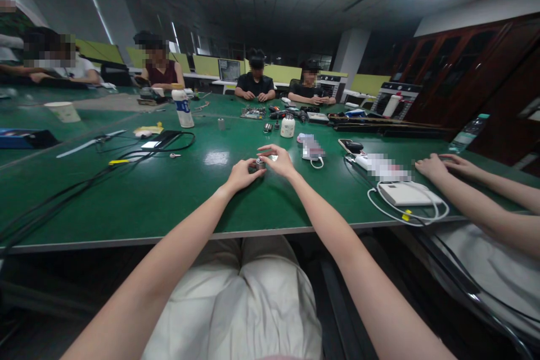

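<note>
Just in front of me on the green table, my left hand (244, 174) is closed around a small silvery metal cylinder (260, 163), thumb and fingers on its sides. The cylinder stands upright, and part of it is hidden by the fingers. My right hand (278, 161) is at its top from the right, fingers apart and curved over it. Whether those fingertips touch the metal is too small to make out. Beyond my hands are a white jar (287, 126) and small shiny metal parts (267, 128). A similar grey cylinder (221, 123) stands farther left.
Black cables (90, 179) cross the table (169, 214) at left. A bottle (183, 107) stands beyond them. At right lie a phone (311, 149), a white power bank (407, 194) with cables, and a neighbour's hands (439, 167). Several people sit across the table.
</note>
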Demonstrator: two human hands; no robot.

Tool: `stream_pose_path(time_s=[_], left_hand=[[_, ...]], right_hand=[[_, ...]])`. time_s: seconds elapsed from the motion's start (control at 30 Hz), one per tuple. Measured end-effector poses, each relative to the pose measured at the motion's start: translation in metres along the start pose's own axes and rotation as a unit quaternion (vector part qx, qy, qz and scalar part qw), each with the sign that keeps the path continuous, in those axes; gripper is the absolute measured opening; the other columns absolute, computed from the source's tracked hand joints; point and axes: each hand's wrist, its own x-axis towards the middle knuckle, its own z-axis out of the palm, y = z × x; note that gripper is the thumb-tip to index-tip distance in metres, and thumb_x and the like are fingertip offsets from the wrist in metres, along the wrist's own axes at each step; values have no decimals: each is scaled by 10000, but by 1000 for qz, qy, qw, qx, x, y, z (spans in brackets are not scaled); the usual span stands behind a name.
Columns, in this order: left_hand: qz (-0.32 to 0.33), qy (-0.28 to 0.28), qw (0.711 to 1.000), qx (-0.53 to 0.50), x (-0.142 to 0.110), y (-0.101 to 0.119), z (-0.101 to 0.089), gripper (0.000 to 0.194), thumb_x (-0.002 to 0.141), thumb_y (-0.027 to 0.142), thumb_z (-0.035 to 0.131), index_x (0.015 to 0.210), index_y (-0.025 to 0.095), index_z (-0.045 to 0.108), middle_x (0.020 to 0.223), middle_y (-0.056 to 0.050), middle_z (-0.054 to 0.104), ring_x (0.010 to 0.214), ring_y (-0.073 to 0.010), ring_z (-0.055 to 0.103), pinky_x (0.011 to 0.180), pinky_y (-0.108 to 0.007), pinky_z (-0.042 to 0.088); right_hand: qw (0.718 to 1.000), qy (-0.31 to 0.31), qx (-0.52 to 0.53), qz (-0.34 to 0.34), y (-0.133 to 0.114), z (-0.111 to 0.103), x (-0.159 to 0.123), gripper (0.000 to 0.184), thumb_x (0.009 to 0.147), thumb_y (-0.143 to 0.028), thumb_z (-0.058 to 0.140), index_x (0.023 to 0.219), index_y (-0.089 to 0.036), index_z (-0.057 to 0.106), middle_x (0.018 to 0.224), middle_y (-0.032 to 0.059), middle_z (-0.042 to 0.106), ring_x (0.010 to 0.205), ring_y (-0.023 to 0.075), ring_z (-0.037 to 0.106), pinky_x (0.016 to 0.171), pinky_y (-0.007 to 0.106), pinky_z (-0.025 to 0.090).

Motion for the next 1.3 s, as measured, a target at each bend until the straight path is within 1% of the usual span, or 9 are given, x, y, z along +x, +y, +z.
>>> stream_pose_path(time_s=[0.1, 0.23, 0.3, 0.53, 0.7, 0.77, 0.97, 1.2, 1.3], left_hand=[[4, -2, 1000, -4, 0, 1, -1, 392, 797, 505, 652, 1044, 204, 707, 998, -75, 768, 950, -271, 712, 876, -376, 530], [1, -5, 1000, -8, 0, 1, -1, 403, 796, 500, 665, 1075, 213, 711, 1018, -69, 766, 975, -264, 706, 888, -369, 528], [-4, -7, 1000, -8, 0, 1, -1, 410, 795, 504, 670, 1085, 217, 709, 1022, -67, 765, 987, -264, 702, 897, -371, 524], [-7, -15, 1000, 0, 0, 1, -1, 366, 807, 490, 671, 1054, 223, 712, 1003, -61, 769, 988, -267, 699, 899, -385, 521], [-6, -19, 1000, -2, 1, 0, -1, 379, 807, 479, 680, 1092, 231, 707, 1052, -60, 762, 1003, -259, 691, 913, -376, 517], [-7, -17, 1000, -3, 1, -1, 0, 401, 804, 487, 686, 1110, 229, 702, 1056, -62, 761, 1009, -260, 686, 913, -372, 517], [-11, -15, 1000, 18, 2, -4, 0, 409, 809, 485, 690, 1125, 225, 694, 1058, -70, 759, 1010, -268, 678, 893, -373, 512], [-18, -4, 999, 39, 2, -5, 1, 400, 813, 488, 691, 1126, 240, 691, 1042, -71, 756, 1013, -271, 658, 902, -391, 486], [-28, 11, 998, 59, 1, -6, 1, 384, 815, 481, 693, 1122, 250, 691, 1033, -67, 754, 1026, -277, 646, 915, -403, 467]], right_hand=[[1000, 9, -24, 13, -1, 0, 1, 225, 826, -202, 701, 1049, -222, 678, 912, 12, 762, 920, 183, 743, 889, 301, 549], [992, 88, -53, 77, -7, -7, 2, 280, 919, -394, 607, 1135, -218, 631, 697, -16, 727, 782, 178, 746, 831, 288, 550], [988, 111, -51, 91, -8, -10, 1, 326, 922, -428, 596, 1166, -212, 604, 705, -12, 733, 777, 177, 745, 838, 292, 551], [998, 30, -41, 40, -5, -2, -2, 395, 772, -230, 762, 1143, -254, 631, 934, -3, 767, 962, 191, 739, 978, 342, 520], [996, 79, 9, 49, -2, -14, -1, 384, 798, -260, 749, 1159, -189, 637, 902, 43, 777, 968, 204, 741, 984, 349, 524], [996, 50, 22, 65, 3, -25, -4, 407, 770, -248, 776, 1147, -161, 650, 894, 64, 781, 953, 212, 744, 951, 348, 543], [971, -154, 19, 183, 23, -49, -18, 411, 630, -175, 863, 1014, -140, 721, 800, 67, 780, 840, 221, 756, 808, 333, 596], [970, -164, 27, 179, 26, -51, -18, 424, 591, -155, 878, 989, -144, 731, 867, 92, 783, 888, 235, 754, 824, 347, 601], [981, -116, 1, 156, 22, -45, -17, 342, 651, -138, 836, 975, -137, 728, 839, 85, 778, 856, 233, 757, 848, 376, 595]])
